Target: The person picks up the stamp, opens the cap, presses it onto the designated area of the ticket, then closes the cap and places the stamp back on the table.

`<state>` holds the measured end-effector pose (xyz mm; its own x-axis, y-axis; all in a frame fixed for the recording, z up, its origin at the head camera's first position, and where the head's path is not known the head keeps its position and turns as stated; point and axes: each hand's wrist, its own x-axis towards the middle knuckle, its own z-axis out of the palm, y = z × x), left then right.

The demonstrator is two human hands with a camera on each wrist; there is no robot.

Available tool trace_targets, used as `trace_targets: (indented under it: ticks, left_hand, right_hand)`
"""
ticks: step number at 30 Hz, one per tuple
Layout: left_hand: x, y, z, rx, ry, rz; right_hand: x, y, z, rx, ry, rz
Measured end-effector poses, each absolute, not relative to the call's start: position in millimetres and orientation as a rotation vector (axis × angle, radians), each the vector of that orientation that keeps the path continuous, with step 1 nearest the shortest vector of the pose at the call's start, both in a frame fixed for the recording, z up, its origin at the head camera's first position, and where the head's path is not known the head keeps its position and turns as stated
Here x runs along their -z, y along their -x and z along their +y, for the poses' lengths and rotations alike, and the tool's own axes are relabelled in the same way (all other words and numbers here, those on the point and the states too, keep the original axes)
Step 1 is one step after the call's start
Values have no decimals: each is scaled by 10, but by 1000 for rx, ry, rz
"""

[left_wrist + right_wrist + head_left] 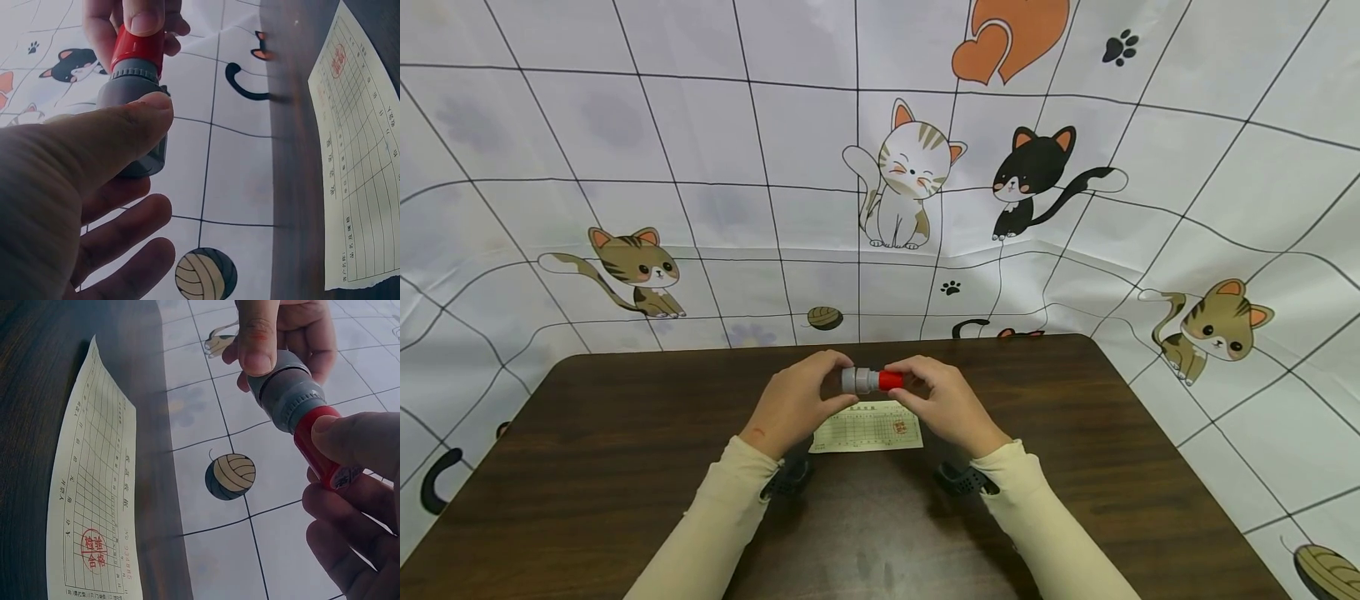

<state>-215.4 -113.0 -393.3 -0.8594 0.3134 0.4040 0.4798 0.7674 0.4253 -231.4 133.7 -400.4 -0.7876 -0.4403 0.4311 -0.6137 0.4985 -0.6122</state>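
Observation:
A small round hand stamp point(861, 381), grey at one end and red at the other, is held level above the table between both hands. My left hand point(793, 402) pinches the grey part point(289, 387) between thumb and fingers. On the other side, my right hand point(951, 407) grips the red part point(310, 440), which carries a small label at its end. Below the hands lies a pale yellow printed form point(865, 429) with a red round imprint point(95, 550) on it. Whether the grey and red parts are loose from each other I cannot tell.
A dark brown wooden table point(625, 467) spreads under the forearms. Behind it and at the sides hangs a white gridded cloth point(722, 125) printed with cartoon cats. Dark bands point(790, 477) sit at both wrists.

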Motion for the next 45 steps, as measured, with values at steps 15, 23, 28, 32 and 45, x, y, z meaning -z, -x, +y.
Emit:
trace_targets:
  ticks: [15,23,28,32,45]
  left_hand:
    - [3926,2138,-1104,776,701,-2641]
    - [3930,2134,-1091,774,736,-2629]
    - [3918,2119,-1080,779,746,-2615]
    - [3914,2114,-1077,792,742,-2623]
    - [3972,2155,-1133,878,702,-2638]
  right_hand:
    - [3991,2305,1324,-1182,-990,-2500]
    - [3991,2300,1314,-1186,-1021,-2485]
    - [4002,2302,1316,-1177,-1033,-2467]
    - [4010,2307,1321,-1179,-1035,-2469]
    - [3985,2324,1375,-1208,-1007,-2498]
